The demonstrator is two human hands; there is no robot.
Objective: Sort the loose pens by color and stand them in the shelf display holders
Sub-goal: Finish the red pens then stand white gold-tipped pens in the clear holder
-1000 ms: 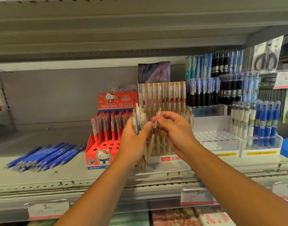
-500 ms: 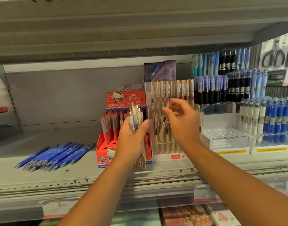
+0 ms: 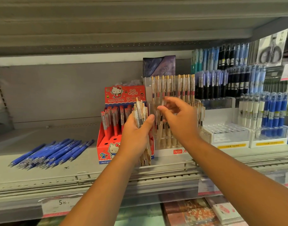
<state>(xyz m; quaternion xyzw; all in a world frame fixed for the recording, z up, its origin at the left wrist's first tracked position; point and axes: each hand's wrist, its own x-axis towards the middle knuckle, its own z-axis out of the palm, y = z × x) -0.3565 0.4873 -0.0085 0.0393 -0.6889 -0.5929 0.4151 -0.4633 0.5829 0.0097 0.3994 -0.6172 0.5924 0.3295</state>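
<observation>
My left hand grips a bundle of clear gold-trimmed pens upright in front of the red cartoon-cat pen box. My right hand reaches into the clear tiered holder that stands right of that box. Its thumb and fingers pinch one clear pen among the holder's front rows. The holder's back row is full of matching clear pens. A pile of loose blue pens lies flat on the shelf at the left.
Right of the clear holder stand white tiered holders with black, light blue, white and dark blue pens. Packaged scissors hang at the upper right. The upper shelf overhangs closely. Price tags line the front rail.
My right hand carried a single clear pen from the left hand's bundle rightward into the clear holder. The left hand kept its bundle and stayed by the red box.
</observation>
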